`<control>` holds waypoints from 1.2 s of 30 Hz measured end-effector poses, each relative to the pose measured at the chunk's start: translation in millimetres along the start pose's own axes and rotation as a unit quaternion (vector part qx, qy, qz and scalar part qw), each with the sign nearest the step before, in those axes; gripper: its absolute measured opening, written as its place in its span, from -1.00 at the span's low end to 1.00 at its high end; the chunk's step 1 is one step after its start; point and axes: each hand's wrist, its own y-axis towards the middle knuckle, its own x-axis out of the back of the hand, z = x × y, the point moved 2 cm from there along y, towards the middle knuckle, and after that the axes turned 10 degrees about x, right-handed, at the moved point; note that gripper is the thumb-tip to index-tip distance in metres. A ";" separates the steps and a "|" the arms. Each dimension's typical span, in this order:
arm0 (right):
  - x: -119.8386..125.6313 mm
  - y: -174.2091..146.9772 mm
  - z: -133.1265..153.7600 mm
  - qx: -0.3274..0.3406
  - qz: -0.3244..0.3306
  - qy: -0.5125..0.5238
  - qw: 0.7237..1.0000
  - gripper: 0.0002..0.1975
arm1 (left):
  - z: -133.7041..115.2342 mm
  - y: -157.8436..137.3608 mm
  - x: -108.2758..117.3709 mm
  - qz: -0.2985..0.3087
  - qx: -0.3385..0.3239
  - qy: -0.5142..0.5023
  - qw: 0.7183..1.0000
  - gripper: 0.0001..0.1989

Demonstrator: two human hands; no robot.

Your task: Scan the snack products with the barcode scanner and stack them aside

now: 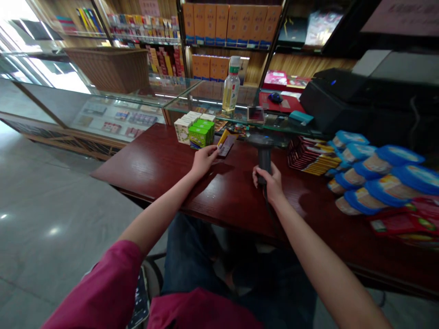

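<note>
Pinched in the fingers of my left hand (205,161) is a small flat packet (227,142), yellow at one edge with a pale printed side, held just above the dark red wooden counter (137,160). My right hand (270,182) wraps round the handle of a black barcode scanner (264,157). The scanner's head points away from me, and its cord hangs down past my wrist. Just beyond my left hand stand green boxes (201,133) beside white boxes (183,128). The packet's print is too small to read.
At right are a stack of dark red and yellow packets (307,155), blue-lidded tubs (377,183) and red bags (408,221). A bottle (231,87) stands on the glass display case (192,93). A wicker basket (109,68) is further left, and a black machine (343,103) stands at back right.
</note>
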 end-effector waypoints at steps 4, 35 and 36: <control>22.9 -12.5 9.4 -0.010 0.013 -0.020 1.000 -0.73 | -10.0 37.3 -57.3 0.100 0.119 -0.224 0.962 -0.69; 27.7 -9.3 -1.3 0.009 -0.071 0.023 0.997 -0.52 | -2.6 43.5 -85.4 0.057 0.144 -0.217 0.964 -0.65; 32.7 -10.2 0.6 0.026 -0.101 0.018 0.994 -0.50 | -6.7 41.2 -86.7 0.047 0.131 -0.195 0.971 -0.66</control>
